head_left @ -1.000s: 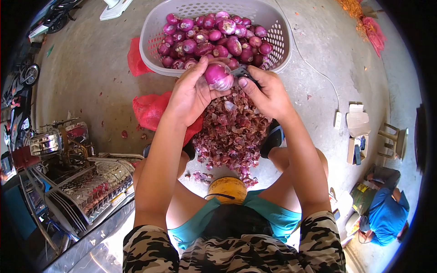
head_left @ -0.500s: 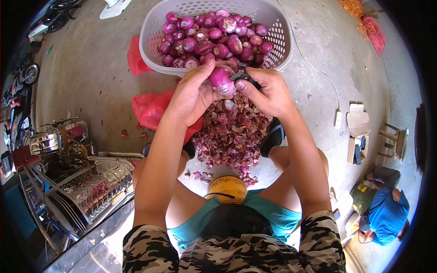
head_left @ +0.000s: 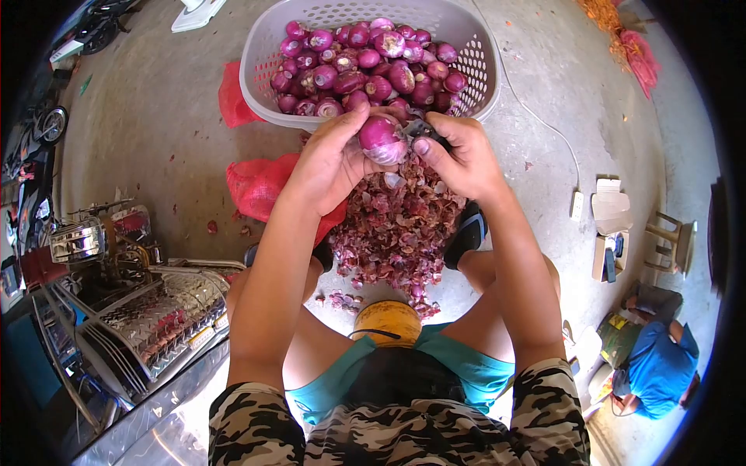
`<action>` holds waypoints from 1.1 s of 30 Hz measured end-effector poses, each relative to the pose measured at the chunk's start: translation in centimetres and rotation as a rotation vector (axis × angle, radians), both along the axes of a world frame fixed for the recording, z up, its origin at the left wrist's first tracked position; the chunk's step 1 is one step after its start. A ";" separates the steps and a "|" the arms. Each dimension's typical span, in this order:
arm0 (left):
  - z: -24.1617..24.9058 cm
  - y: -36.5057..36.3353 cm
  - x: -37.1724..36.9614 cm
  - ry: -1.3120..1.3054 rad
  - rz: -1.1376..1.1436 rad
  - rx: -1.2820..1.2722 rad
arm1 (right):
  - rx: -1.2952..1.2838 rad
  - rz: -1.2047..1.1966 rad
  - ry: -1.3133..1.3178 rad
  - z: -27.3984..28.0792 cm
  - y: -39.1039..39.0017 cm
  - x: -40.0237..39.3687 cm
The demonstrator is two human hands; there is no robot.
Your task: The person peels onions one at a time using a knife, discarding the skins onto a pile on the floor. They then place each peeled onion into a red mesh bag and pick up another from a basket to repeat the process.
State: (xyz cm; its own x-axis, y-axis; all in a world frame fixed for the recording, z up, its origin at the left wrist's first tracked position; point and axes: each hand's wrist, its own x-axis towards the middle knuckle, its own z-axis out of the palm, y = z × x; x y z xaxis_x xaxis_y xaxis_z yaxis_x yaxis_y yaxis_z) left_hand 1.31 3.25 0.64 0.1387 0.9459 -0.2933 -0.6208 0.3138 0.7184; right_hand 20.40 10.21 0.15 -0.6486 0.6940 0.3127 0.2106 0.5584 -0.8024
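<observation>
My left hand (head_left: 332,165) is closed around a purple-red onion (head_left: 382,140), partly peeled, with papery skin on its lower side. At the onion's right side, my right hand (head_left: 465,159) grips a small dark-handled knife (head_left: 427,133). Its blade is hard to make out against the onion's end. Both hands are just over the near rim of a grey perforated basket (head_left: 252,93), which is full of red onions (head_left: 365,58). Beneath them, a heap of loose onion skins (head_left: 396,225) lies on the floor between my feet.
A red mesh sack (head_left: 260,186) lies left of the skins, and a yellow bucket (head_left: 385,322) is between my legs. A motorcycle (head_left: 132,311) stands at left. A white cable with a power strip (head_left: 576,205) runs along the right. A person in blue (head_left: 660,369) is at lower right.
The knife and my right fingers have shifted slightly right and turned at the onion's end, and the blade shows less. The onion has rolled a little in my left hand.
</observation>
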 end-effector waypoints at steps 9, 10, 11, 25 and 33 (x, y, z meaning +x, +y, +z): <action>-0.1 0.0 0.2 0.012 0.016 -0.011 | 0.070 0.016 -0.063 -0.2 -0.1 -0.6; -0.2 0.0 0.2 0.010 0.019 -0.012 | 0.067 0.015 -0.071 -0.1 -0.2 -0.6; -0.3 0.0 0.2 0.008 0.023 -0.013 | 0.076 0.013 -0.079 -0.1 -0.2 -0.7; -0.2 0.4 -0.1 -0.043 0.200 -0.056 | 0.151 0.070 -0.044 -0.1 -0.7 -0.9; -0.9 0.2 0.2 -0.130 0.166 -0.033 | 0.193 -0.140 -0.079 0.5 -0.6 -0.9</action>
State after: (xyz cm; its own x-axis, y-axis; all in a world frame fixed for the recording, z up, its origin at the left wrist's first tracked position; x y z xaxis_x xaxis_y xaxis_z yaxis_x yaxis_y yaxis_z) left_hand 1.54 3.46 -0.28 0.0204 0.9491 -0.3142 -0.7528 0.2214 0.6199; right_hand 19.52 9.58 0.66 -0.5776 0.7114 0.4003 0.3546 0.6604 -0.6620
